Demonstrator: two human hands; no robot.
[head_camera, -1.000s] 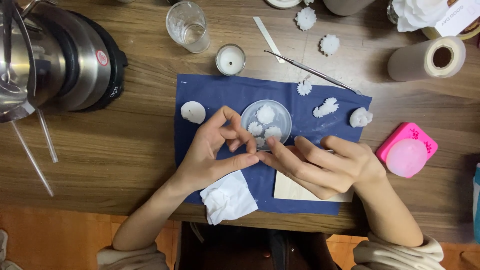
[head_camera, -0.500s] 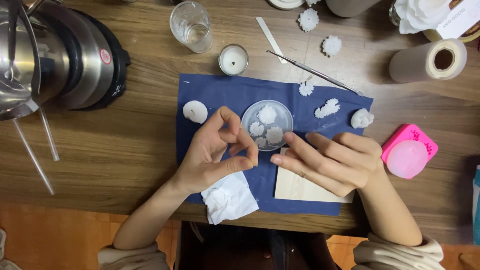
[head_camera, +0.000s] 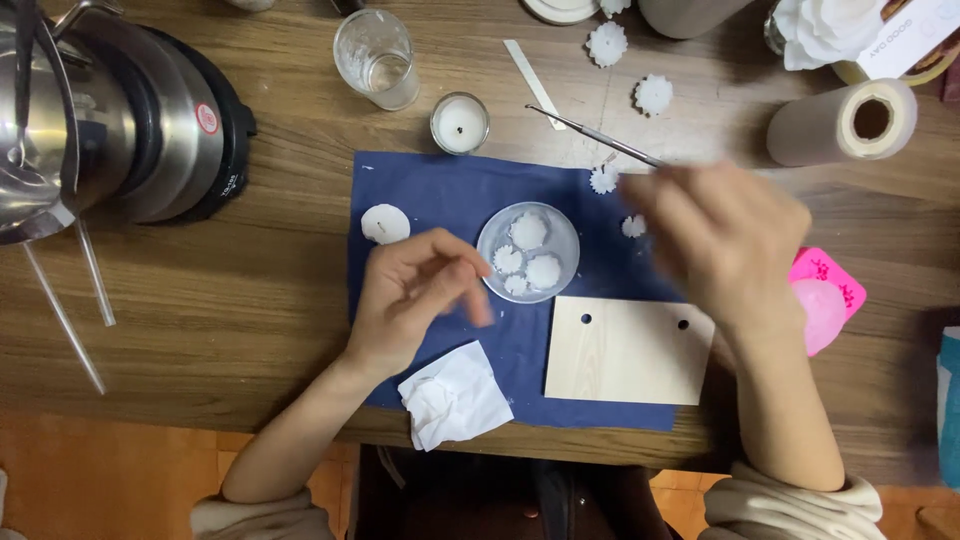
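My left hand (head_camera: 420, 290) hovers over a dark blue cloth (head_camera: 440, 185), fingers loosely curled and apart, nothing visible in it. Just to its right is a small clear dish (head_camera: 528, 252) holding several white flower-shaped wax pieces. My right hand (head_camera: 720, 240) is blurred with motion above the cloth's right side. Its fingertips are near the end of a thin metal tool (head_camera: 590, 134); I cannot see whether it grips anything. A pale wooden board with two holes (head_camera: 625, 350) lies below that hand. Loose white wax flowers (head_camera: 604, 179) (head_camera: 633, 226) lie on the cloth.
A steel pot on a black base (head_camera: 110, 110) fills the far left, with thin clear rods (head_camera: 95, 275) beside it. Behind the cloth stand an empty glass (head_camera: 380, 60) and a small glass candle (head_camera: 460, 123). Also here: white wax disc (head_camera: 385, 223), crumpled tissue (head_camera: 455, 395), pink mould (head_camera: 835, 300), paper roll (head_camera: 850, 122).
My two hands, pinched together beside the dish, have separated. The right hand has swung up and right toward the metal tool, uncovering the wooden board; the left hand has loosened.
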